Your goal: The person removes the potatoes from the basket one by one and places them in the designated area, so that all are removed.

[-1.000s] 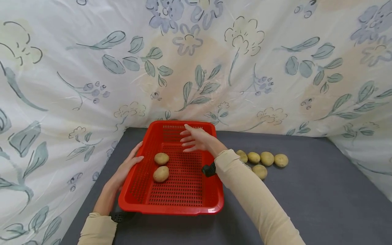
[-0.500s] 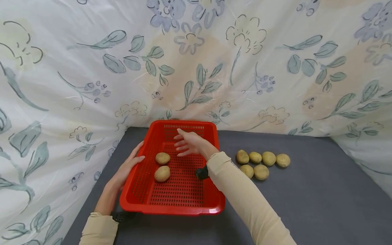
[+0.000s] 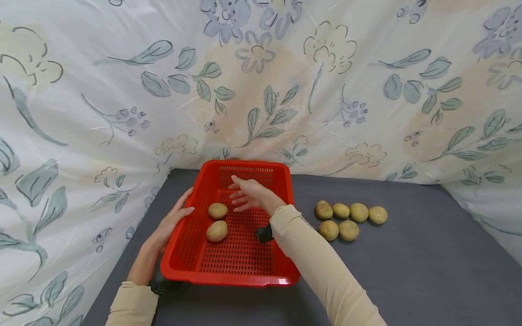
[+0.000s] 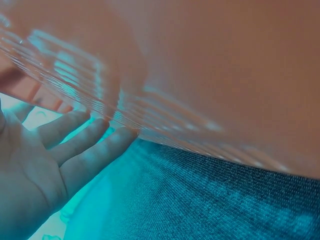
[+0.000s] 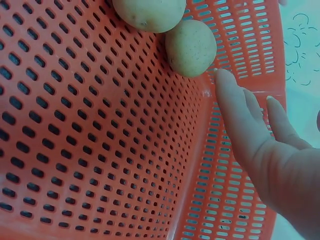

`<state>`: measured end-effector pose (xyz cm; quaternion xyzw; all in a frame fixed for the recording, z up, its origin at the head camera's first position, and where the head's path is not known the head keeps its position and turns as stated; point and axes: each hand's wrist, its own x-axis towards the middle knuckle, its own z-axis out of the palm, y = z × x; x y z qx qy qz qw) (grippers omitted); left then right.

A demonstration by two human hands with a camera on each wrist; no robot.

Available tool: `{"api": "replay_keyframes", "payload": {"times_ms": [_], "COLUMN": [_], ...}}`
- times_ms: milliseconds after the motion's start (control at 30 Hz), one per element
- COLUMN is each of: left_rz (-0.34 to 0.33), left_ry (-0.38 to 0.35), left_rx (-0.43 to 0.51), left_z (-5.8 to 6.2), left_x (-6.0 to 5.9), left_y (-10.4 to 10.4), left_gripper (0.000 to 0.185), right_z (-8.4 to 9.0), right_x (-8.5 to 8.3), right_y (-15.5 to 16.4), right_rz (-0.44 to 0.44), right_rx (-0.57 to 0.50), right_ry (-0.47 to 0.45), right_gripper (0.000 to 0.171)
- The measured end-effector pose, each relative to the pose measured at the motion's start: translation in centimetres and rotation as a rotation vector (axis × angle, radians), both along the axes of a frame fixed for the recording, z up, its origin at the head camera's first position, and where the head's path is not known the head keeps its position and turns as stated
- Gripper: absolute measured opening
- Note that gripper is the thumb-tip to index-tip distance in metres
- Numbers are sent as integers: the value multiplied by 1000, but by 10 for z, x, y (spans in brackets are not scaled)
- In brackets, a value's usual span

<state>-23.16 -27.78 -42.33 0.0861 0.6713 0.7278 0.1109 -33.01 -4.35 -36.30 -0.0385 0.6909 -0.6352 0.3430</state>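
A red perforated plastic basket [image 3: 244,262] stands at the left of the grey table, with two potatoes [image 3: 218,211] near its left wall. My left hand [image 3: 169,226] holds the basket's left rim, thumb over the edge and fingers along the outside. In the left wrist view, fairly straight fingers [image 4: 90,150] reach the outer wall from below the rim. My right hand [image 3: 250,194] hovers inside the basket, fingers extended and spread, holding nothing. The right wrist view has the fingertips just beside one potato [image 5: 191,48] in that view, with the other potato [image 5: 150,12] behind it.
Several more potatoes [image 3: 349,230] lie in two loose rows on the grey table [image 3: 416,262], right of the basket. A floral curtain [image 3: 310,99] hangs behind the table and along its left side. The right sleeve [image 3: 314,253] crosses the basket's right rim.
My right hand has moved a little left and down inside the basket, uncovering the potatoes on the table. The left hand stays on the rim, and the basket and its two potatoes stay in place.
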Motion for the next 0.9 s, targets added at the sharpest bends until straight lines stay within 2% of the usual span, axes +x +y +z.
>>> {"api": "replay_keyframes", "payload": {"times_ms": [400, 900], "left_rz": [5, 14], "left_ry": [-4, -9], "left_rx": [12, 23], "left_z": [0, -1], "left_x": [-1, -1], "left_y": [-1, -1], "left_gripper": [63, 62], "right_z": [-11, -31], "right_x": [-2, 2], "right_y": [-7, -30], "right_rz": [3, 13], "right_rx": [23, 89], "right_ry": [-2, 14], "right_gripper": [56, 54]}}
